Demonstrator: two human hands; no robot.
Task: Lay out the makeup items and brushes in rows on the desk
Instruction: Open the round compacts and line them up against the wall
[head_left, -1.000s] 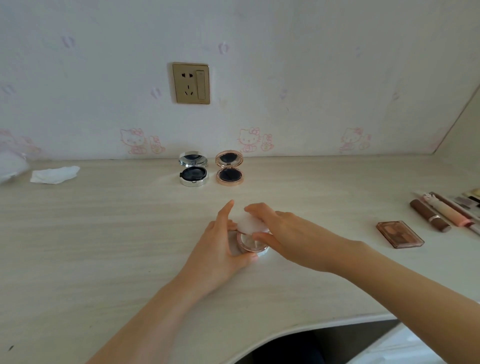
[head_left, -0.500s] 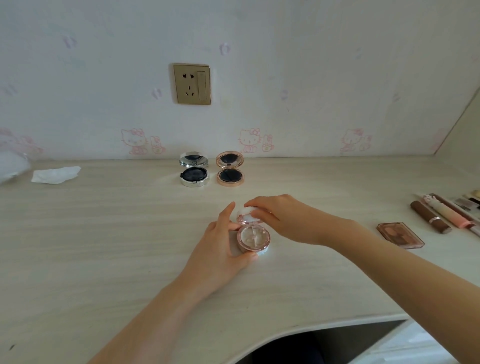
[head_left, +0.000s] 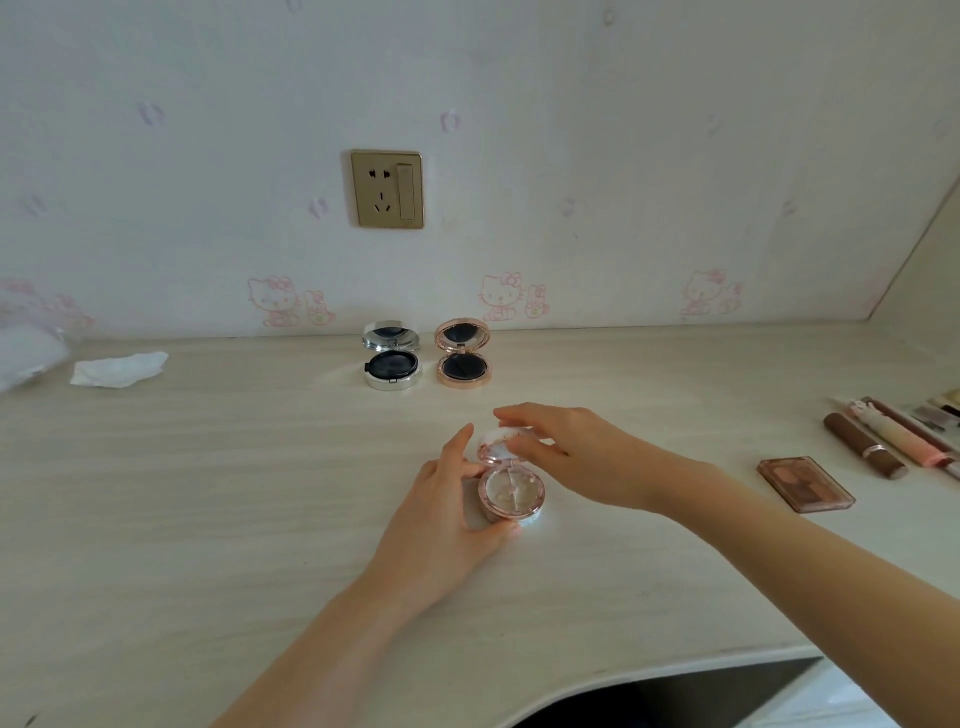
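A round rose-gold compact (head_left: 511, 492) sits in the middle of the pale wooden desk (head_left: 208, 493). My left hand (head_left: 447, 512) grips its base from the left and front. My right hand (head_left: 566, 447) holds its white lid (head_left: 501, 444), which stands raised at the hinge. Against the wall stand two open compacts side by side: a silver one (head_left: 392, 355) and a rose-gold one (head_left: 462, 353), both with dark insides. At the right lie a brown eyeshadow palette (head_left: 805, 483), a brown lipstick tube (head_left: 865, 445) and a pink tube (head_left: 898, 434).
A crumpled white tissue (head_left: 118, 368) lies at the far left, with a white bag (head_left: 26, 358) at the left edge. A gold wall socket (head_left: 387, 188) is above the compacts. The desk's front edge (head_left: 649, 670) curves inward at the bottom right.
My right hand has swung the compact's lid up and back, baring the pale inside. My left hand has stayed on the base.
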